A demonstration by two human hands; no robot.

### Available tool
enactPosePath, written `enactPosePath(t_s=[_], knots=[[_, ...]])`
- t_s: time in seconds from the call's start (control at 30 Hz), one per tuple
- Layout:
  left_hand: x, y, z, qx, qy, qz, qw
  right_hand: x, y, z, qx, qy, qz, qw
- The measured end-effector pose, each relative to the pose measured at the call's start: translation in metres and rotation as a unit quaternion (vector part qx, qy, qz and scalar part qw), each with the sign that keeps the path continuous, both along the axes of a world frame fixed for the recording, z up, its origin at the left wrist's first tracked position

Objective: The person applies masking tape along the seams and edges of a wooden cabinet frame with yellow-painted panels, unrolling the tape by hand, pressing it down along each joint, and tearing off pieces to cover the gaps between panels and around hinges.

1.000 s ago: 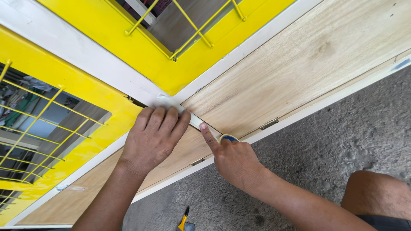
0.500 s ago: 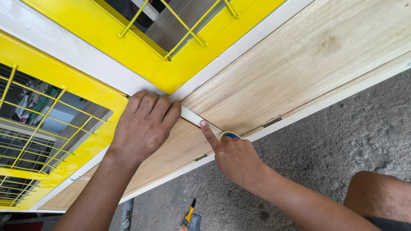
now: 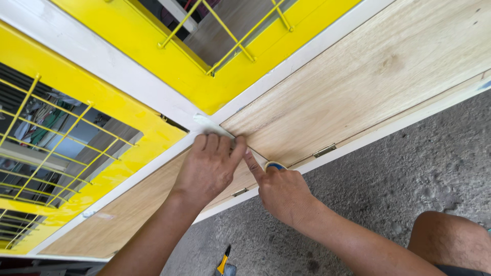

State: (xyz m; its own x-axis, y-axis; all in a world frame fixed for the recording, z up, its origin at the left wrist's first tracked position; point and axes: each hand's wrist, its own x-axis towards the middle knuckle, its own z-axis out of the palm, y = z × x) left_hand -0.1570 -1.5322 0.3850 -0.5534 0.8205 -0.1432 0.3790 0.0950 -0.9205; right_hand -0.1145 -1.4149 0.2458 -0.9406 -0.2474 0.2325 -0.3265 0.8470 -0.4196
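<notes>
My left hand [image 3: 208, 168] lies flat with its fingers together, pressing a strip of pale masking tape [image 3: 207, 124] onto the white frame edge beside the wooden door panel [image 3: 368, 82]. My right hand [image 3: 279, 190] holds a roll of tape [image 3: 274, 165] with a blue core, its forefinger stretched along the strip and touching my left fingertips. The tape runs from the roll under both hands to the white frame corner.
Yellow painted frames with yellow wire grilles [image 3: 76, 148] stand to the left and above. A metal hinge [image 3: 324, 151] sits on the door's lower edge. Rough grey concrete floor [image 3: 388, 179] lies to the right. A yellow-handled tool [image 3: 223, 263] rests at the bottom. My knee [image 3: 450, 240] shows at bottom right.
My left hand has slid down the tape strip towards my right hand, uncovering the strip's upper end. The two hands now touch at the fingertips.
</notes>
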Motion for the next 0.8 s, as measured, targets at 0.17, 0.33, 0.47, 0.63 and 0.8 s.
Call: enactPosePath(t_s=[0.17,0.33,0.47,0.63,0.8], knots=[[-0.003,-0.018,0.018,0.124,-0.075,0.136,0.98,0.001,-0.001,0.001,0.002,-0.031,-0.001,1.0],[-0.006,-0.025,-0.002,-0.173,0.019,-0.04,0.984,0.003,-0.003,0.004,0.023,-0.039,-0.008,0.999],[-0.027,-0.05,-0.002,-0.041,-0.04,0.004,0.998,0.003,-0.003,0.006,0.032,-0.052,-0.014,0.998],[-0.039,-0.081,0.004,0.08,0.104,-0.054,0.99,0.002,-0.006,0.005,0.02,-0.056,-0.025,0.998],[-0.046,-0.086,0.011,0.161,0.209,-0.059,0.963,0.0,-0.009,0.001,0.015,-0.051,-0.042,0.998]])
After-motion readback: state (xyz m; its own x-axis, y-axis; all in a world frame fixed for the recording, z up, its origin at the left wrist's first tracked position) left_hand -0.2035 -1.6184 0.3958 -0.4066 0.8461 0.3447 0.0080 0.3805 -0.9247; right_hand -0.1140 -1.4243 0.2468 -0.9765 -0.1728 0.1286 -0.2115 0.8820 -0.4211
